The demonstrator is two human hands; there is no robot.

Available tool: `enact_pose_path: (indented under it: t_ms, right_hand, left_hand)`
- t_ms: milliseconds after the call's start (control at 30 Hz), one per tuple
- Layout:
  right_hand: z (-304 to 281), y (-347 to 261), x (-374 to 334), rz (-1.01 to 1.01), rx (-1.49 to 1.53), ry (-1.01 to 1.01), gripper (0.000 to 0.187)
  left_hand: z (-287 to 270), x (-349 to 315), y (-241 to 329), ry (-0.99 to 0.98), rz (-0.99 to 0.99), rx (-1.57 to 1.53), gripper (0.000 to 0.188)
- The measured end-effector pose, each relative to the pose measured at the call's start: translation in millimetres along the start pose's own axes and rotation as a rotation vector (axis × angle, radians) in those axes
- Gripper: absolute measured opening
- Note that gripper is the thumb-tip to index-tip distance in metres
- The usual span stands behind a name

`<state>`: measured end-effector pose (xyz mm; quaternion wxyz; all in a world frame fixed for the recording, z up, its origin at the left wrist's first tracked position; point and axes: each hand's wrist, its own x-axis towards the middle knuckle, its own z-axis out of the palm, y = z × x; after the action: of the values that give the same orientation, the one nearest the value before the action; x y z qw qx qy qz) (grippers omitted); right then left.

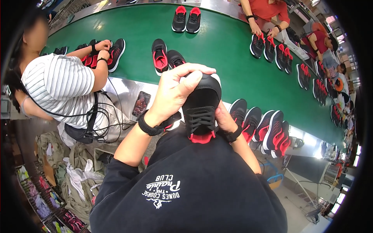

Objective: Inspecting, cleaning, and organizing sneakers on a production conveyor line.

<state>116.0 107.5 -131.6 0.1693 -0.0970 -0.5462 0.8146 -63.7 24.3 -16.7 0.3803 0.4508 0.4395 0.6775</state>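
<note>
Black sneaker point(202, 105) — toe gripped by left hand point(175, 91), right hand point(224, 118) clasping its side, green conveyor point(225, 46) behind

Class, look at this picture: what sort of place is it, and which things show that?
Most likely a shoe factory line: a long green conveyor belt carries pairs of black and red shoes, and workers along it handle them.

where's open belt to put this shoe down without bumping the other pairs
Widest bare stretch of the green conveyor belt: between the pair of black-and-red shoes in front and the co-worker's row at the far right. Also left of the far pair. Crowded: the near steel edge right of the held black laced shoe, where shoes stand on end.
</note>
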Motion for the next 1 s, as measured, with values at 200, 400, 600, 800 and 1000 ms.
enact_pose_path:
  t_ms: [200,400,600,800,1000]
  right_hand:
    - [-5,9,3,0.016,-0.037,-0.014,0.091]
    - [-2,7,2,0.043,0.001,-0.018,0.094]
    - [-5,14,-8,0.047,0.022,-0.033,0.093]
    - [-2,15,-18,0.058,0.026,-0.013,0.091]
    - [5,7,0,-0.032,-0.104,-0.002,0.067]
  left_hand:
    - [-5,-3,-1,0.007,0.047,0.056,0.048]
    - [-8,-7,4,-0.103,0.062,0.037,0.048]
    - [-1,-14,16,-0.154,-0.06,-0.009,0.059]
    - [-1,-22,9,-0.17,0.012,-0.061,0.059]
    - [4,-25,-14,0.232,0.163,0.145,0.034]
